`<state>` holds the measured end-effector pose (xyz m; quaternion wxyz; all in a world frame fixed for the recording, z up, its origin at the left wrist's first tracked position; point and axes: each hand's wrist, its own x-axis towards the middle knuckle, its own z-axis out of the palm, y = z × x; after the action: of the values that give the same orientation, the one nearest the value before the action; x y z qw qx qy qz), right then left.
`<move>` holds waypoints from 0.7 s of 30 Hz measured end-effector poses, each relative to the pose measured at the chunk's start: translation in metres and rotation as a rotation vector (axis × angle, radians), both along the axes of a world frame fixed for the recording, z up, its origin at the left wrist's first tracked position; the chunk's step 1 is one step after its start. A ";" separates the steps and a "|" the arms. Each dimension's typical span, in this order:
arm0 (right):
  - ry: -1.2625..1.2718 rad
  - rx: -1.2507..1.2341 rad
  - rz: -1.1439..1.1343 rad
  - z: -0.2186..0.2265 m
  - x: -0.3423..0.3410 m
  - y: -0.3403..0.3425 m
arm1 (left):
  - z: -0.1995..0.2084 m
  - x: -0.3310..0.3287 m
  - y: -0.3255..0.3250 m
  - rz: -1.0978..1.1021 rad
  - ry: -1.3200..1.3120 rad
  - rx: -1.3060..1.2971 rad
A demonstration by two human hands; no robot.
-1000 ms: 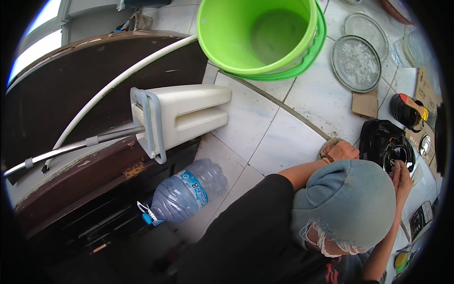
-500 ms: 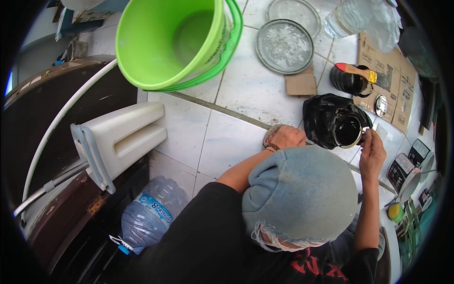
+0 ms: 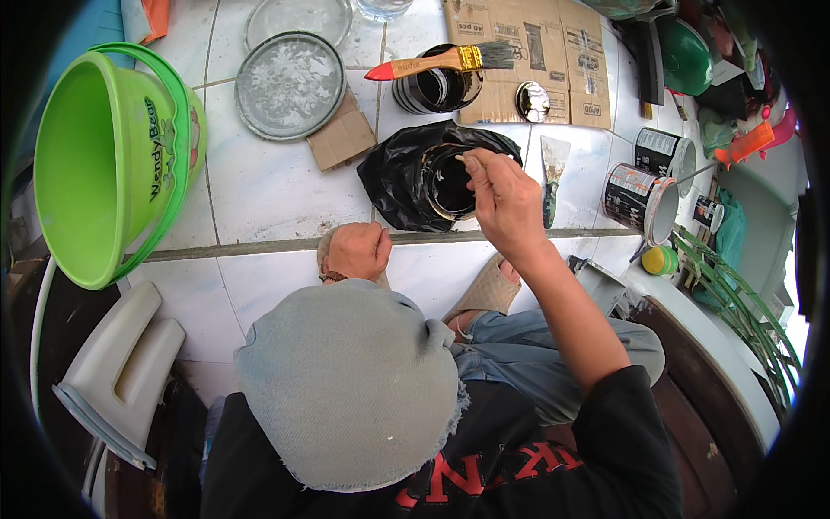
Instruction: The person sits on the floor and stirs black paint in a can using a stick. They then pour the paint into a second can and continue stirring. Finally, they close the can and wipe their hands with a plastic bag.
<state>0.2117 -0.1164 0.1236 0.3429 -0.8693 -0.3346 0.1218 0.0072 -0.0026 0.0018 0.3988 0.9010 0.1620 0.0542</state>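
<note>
Plastic (image 3: 389, 186) — glossy, crumpled — rings a round can (image 3: 427, 192) near the right hand (image 3: 504, 195).

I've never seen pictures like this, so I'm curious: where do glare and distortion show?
Head view: black, rounded corners frame the fisheye picture; highlights glint on the black plastic bag and the shiny round disc; the far right edge has a washed-out patch.

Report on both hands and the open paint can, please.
Right hand: fingers pinched over paint can, held item unclear. Left hand: curled, away from can. Black plastic bag around can; paintbrush across neighbouring black tub.
</note>
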 end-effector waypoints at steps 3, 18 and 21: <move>-0.048 -0.201 0.060 0.008 -0.001 -0.019 | 0.000 0.000 0.000 0.008 -0.017 0.011; -0.039 -0.077 -0.036 0.007 0.002 -0.010 | -0.001 0.001 -0.002 0.013 -0.017 0.007; 0.037 -0.166 0.043 0.008 -0.003 -0.026 | 0.000 0.003 -0.002 0.010 -0.029 0.001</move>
<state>0.2084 -0.1423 0.1318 0.2733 -0.8849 -0.3355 0.1725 0.0100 -0.0043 0.0020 0.4005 0.8994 0.1609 0.0694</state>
